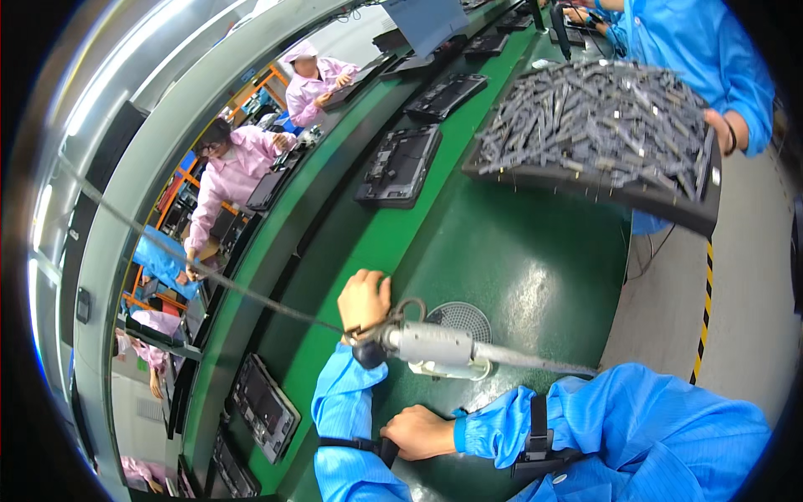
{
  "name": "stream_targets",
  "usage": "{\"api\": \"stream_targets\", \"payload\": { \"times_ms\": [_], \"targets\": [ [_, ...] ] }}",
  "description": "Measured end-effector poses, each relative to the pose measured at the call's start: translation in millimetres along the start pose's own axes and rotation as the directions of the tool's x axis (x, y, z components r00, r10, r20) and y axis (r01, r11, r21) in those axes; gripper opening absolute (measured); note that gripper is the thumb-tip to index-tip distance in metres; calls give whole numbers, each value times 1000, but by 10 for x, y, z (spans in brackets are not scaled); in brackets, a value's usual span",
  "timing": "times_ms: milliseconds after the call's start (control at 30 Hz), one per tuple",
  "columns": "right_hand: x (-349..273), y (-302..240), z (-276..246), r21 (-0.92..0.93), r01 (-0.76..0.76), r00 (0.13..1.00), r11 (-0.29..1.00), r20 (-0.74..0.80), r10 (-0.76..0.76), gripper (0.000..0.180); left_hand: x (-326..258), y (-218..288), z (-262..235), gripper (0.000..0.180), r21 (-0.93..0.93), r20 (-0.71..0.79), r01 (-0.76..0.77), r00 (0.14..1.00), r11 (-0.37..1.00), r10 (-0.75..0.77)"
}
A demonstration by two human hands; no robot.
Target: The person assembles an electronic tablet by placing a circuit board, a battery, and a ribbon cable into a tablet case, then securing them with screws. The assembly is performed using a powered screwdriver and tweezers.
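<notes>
Nearest: the wearer's right hand (421, 432), folded against the black strap (347, 443) round the left forearm. Fingertips hidden; cannot tell whether they grip it or merely rest there. A second strap (538, 427) sits on the right sleeve.

Just beyond, the left hand (364, 301): fingers loosely bent, nothing visible in them, undersides out of sight. A grey cylindrical fixture (435, 343) on a rod crosses the view near the left wrist; behind it, a round perforated disc (462, 318).

Progress: strap round the forearm; whether its fastening is finished does not show. Neither hand is on a laptop base. One open base (266, 407) lies left of the forearms, another (401, 166) ahead, internals exposed; work done or left on each cannot be judged.

Right, farther: a co-worker's hand (719, 130) at a black tray (708, 211) heaped with dark strips (585, 117).

Far side: workers in pink (238, 171) along a parallel line.
</notes>
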State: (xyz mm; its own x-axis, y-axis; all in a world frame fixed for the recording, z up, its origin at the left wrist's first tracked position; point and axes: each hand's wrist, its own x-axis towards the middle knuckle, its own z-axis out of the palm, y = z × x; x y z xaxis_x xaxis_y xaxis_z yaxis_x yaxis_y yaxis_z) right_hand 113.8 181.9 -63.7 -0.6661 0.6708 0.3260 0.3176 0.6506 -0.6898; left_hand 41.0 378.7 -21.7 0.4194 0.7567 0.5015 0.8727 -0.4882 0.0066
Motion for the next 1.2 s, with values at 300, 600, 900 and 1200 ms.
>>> {"api": "stream_targets", "payload": {
  "times_ms": [300, 600, 900, 1200],
  "targets": [
    [30, 225, 31, 558, -104, 812, 823, -430, 394, 30, 894, 225, 336, 18, 222, 128, -268, 961, 937, 245],
    [-90, 411, -490, 468, -155, 911, 870, -272, 309, 28, 1616, 241, 664, 46, 285, 152, -200, 975, 937, 162],
    [-129, 193, -602, 370, -107, 976, 923, -137, 168, 25, 1552, 113, 399, 5, 361, 364, -306, 916, 881, 169],
    [-30, -264, -523, 525, -83, 974, 847, -136, 180, 30, 426, -284, -903, 20, 373, 421, -278, 901, 885, 106]
  ]
}}
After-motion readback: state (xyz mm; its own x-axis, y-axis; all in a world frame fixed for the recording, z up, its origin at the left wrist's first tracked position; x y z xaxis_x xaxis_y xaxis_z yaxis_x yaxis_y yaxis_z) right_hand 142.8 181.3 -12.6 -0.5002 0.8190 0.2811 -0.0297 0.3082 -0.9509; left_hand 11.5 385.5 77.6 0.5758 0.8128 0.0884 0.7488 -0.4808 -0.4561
